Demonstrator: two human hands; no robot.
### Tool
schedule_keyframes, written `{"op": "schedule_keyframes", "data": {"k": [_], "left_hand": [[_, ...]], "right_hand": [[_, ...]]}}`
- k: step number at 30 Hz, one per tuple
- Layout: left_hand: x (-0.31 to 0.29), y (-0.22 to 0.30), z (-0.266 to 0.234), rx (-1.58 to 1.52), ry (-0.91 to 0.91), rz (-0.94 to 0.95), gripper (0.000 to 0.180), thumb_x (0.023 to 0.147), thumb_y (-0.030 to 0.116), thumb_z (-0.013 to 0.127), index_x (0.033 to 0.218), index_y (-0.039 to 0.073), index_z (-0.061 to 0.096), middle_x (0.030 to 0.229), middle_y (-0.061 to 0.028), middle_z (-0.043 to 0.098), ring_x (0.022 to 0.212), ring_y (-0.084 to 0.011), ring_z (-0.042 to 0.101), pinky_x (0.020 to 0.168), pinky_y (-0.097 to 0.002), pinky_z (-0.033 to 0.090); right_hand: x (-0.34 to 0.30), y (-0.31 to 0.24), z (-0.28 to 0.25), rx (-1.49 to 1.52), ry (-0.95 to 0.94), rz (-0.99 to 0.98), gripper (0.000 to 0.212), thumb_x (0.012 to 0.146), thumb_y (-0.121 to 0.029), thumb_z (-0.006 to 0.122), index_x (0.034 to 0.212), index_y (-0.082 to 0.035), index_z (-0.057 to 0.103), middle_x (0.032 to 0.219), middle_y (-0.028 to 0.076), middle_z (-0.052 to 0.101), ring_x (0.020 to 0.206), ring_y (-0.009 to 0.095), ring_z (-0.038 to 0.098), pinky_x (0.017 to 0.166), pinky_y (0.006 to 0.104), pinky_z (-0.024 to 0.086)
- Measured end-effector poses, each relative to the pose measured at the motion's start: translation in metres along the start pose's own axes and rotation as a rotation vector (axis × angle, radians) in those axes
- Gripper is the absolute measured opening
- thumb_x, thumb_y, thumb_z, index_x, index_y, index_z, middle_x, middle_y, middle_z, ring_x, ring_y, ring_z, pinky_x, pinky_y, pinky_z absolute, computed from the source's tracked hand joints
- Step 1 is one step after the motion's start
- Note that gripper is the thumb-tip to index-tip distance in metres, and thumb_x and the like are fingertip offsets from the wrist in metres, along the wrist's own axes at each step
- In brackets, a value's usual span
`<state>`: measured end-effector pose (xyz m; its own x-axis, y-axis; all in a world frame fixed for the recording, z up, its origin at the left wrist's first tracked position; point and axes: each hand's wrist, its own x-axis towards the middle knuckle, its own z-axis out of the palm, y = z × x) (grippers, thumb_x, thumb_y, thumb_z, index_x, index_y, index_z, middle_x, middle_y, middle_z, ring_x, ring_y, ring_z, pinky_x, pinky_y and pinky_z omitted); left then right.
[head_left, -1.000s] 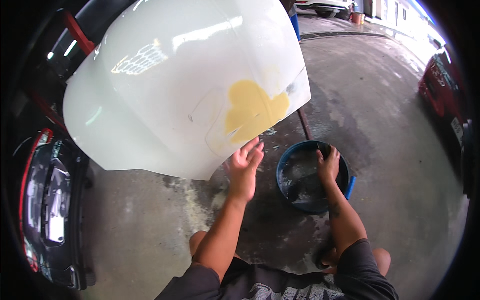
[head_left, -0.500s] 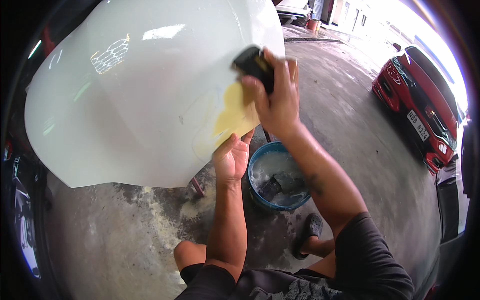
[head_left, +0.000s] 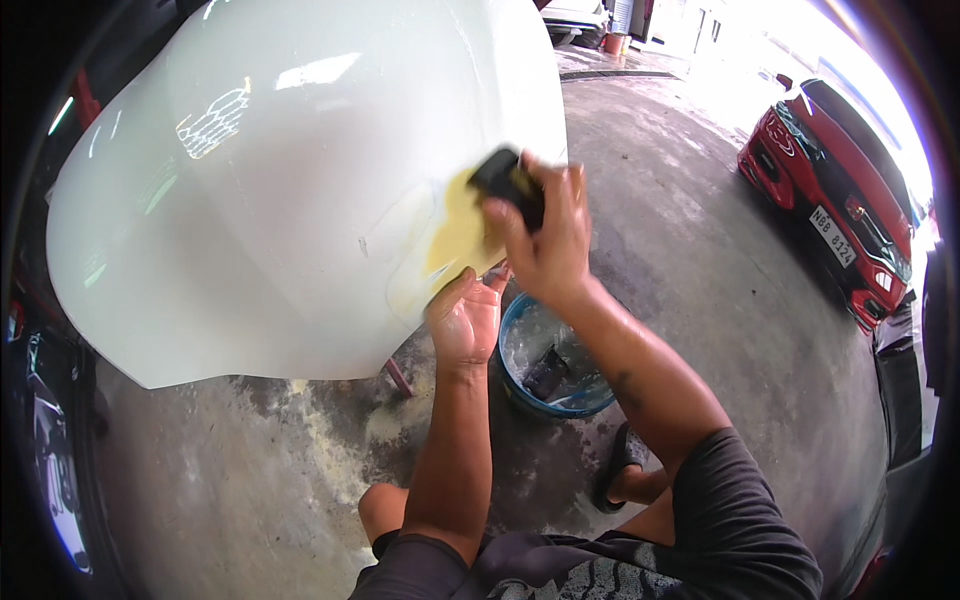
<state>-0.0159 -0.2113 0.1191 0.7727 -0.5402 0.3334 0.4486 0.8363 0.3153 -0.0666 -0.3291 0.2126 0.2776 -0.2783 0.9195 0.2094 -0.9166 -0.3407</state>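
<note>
A white, glossy car hood [head_left: 250,220] lies before me, with a yellow filler patch [head_left: 458,235] near its right edge. My right hand [head_left: 556,235] is closed round a black sanding block [head_left: 510,185], which rests against the hood at the upper right of the patch. My left hand [head_left: 466,322] grips the hood's near edge just below the patch, thumb on top; some of its fingers are hidden under the panel. Both hands look wet. Faint pencil-like lines run round the yellow patch.
Below the hood's edge stands a blue bucket [head_left: 556,408] of cloudy water, with a dark object [head_left: 546,372] in it. A reddish support leg [head_left: 398,377] shows under the hood. A red car [head_left: 830,200] is parked at the right. Pale residue [head_left: 330,450] spots the concrete floor.
My right hand has brought the sanding block down over the yellow patch, toward my left hand. The left hand keeps its place on the edge. The view has shifted slightly.
</note>
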Motion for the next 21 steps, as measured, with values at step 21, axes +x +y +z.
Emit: {"op": "schedule_keyframes", "data": {"k": [21], "left_hand": [[-0.014,-0.007,-0.002,-0.031,0.079,-0.106,0.061,0.104,0.013,0.067,0.162,0.009,0.052,0.16,-0.0112,0.061,0.15,-0.0285,0.054,0.124,-0.0567,0.044]], "right_hand": [[0.024,-0.035,-0.001,-0.098,0.123,0.26,0.053,0.098,-0.044,0.08,0.132,-0.008,0.064,0.113,0.02,0.064,0.104,0.045,0.067,0.082,0.0568,0.056]]}}
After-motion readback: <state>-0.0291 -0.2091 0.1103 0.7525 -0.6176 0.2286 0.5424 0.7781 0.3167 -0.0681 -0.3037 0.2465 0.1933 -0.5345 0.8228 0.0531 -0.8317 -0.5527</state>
